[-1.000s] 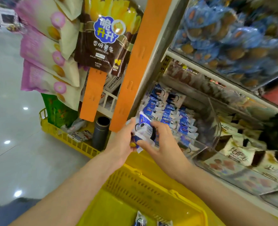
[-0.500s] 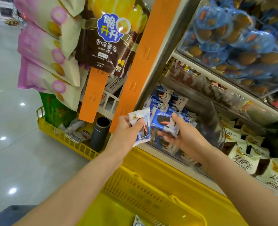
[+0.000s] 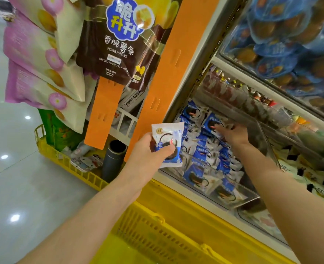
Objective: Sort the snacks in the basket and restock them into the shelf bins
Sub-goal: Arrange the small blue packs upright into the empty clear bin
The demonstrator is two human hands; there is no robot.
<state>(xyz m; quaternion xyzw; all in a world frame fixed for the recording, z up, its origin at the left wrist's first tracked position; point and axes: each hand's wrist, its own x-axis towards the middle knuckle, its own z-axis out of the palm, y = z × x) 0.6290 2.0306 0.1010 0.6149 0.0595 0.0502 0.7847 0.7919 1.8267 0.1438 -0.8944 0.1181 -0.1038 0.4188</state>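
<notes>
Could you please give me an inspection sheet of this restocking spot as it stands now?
Surface: shelf bin packed with blue-and-white packets.
Job's things: one packet in the left hand; yellow basket below.
Clutter: grey tube standing in a yellow floor rack.
Hands: left hand grips the packet; right hand reaches into the bin, grip unclear.
Cables: nothing seen.
Surroundings: hanging potato stick bag, pink bags, orange strips, glossy floor.

Bright, glare spots on floor (image 3: 14, 218), blurred edges
</notes>
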